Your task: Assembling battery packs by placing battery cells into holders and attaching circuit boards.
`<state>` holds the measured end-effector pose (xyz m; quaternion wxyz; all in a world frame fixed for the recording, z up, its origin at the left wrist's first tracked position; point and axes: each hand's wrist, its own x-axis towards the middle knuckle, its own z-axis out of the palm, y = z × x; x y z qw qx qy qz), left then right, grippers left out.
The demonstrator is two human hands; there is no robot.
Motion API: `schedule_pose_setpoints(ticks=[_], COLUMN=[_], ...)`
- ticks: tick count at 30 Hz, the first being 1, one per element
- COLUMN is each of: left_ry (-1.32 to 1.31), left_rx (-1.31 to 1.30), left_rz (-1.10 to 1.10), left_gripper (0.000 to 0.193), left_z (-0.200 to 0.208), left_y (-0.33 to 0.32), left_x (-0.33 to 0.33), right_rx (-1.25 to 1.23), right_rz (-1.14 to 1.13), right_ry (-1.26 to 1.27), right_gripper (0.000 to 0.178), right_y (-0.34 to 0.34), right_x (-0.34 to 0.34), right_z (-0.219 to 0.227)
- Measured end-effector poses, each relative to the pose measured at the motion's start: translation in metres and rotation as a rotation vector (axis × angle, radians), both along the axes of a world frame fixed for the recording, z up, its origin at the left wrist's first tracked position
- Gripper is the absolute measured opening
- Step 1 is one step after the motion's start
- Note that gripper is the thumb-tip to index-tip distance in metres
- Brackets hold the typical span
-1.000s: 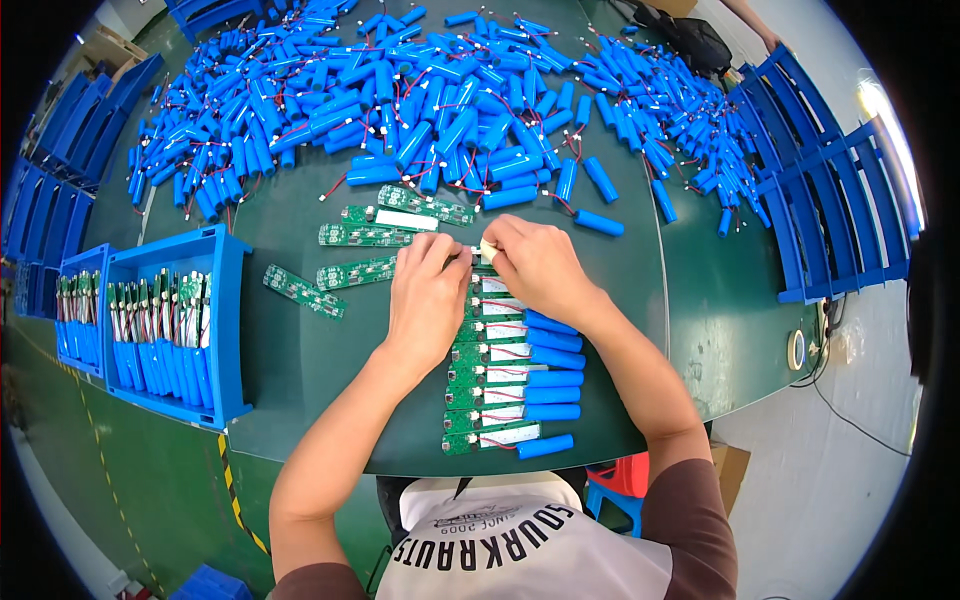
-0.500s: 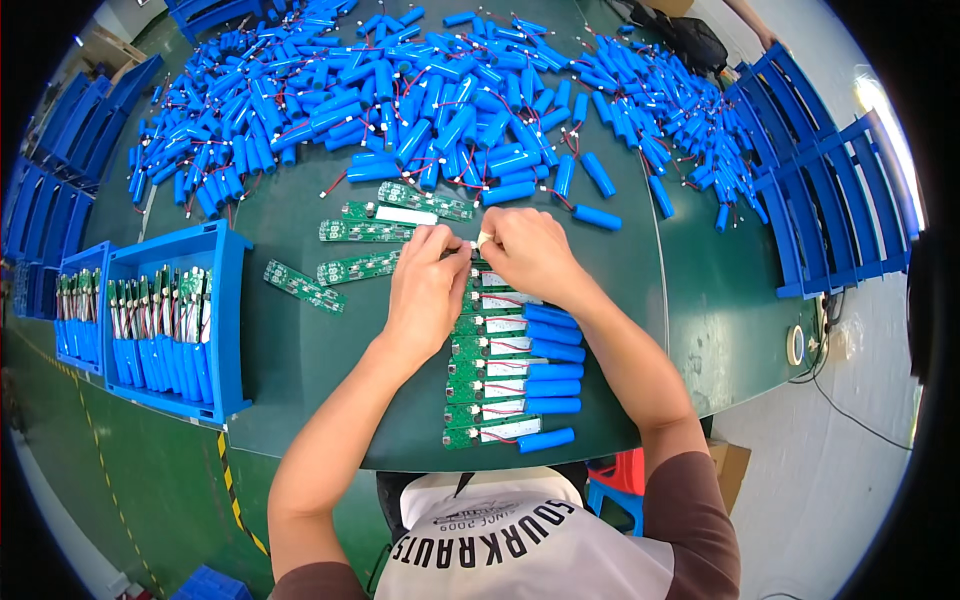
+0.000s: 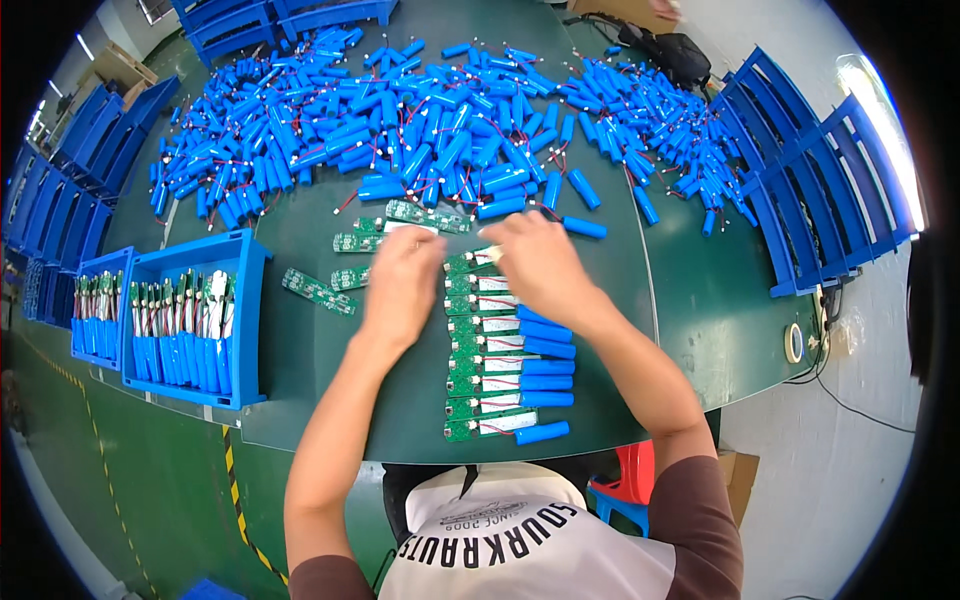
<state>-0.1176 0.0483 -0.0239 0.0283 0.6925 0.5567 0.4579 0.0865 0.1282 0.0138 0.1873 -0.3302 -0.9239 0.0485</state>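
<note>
Green circuit board (image 3: 461,265) between the two hands (image 3: 401,285) (image 3: 541,262)

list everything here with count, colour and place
table: one, green, centre
loose cells: many, blue, table's far side
row boards: about nine, green, before the person
row cells: several, blue, right of row boards
loose boards: about five, green, left of row
filled trays: two, blue, table's left edge
stacked trays: many, blue, left, far and right
tape roll: one, pale, right edge
bag: one, black, top right
stool: at least one, red and blue, lower right
carton: one, brown, lower right
left hand: one, bare, near loose boards
right hand: one, bare, row's far end
</note>
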Motion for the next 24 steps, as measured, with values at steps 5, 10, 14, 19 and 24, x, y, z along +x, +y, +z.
schedule_pose_setpoints(ticks=[5, 10, 14, 19, 24], left_ry=[0.333, 0.315, -0.169, -0.132, 0.201], left_rx=[-0.195, -0.129, -0.076, -0.174, -0.185], left_rz=[0.173, 0.186, 0.205, -0.048, -0.001], left_gripper=[0.026, 0.024, 0.026, 0.029, 0.029], left_z=[0.024, 0.022, 0.03, 0.008, 0.001], left_y=[-0.012, -0.009, -0.001, 0.025, 0.033], left_x=[-0.077, -0.095, -0.062, 0.017, 0.034], right_rx=[0.071, 0.147, -0.128, -0.564, -0.486], right_rz=[-0.292, -0.182, -0.201, -0.224, -0.09], right_ry=[0.194, 0.302, 0.55, 0.754, 0.661], right_gripper=[0.023, 0.016, 0.015, 0.016, 0.022], right_y=[0.046, 0.059, 0.063, 0.055, 0.047], right_x=[0.043, 0.039, 0.047, 0.044, 0.047], right_z=[-0.004, -0.034, -0.032, -0.02, -0.016])
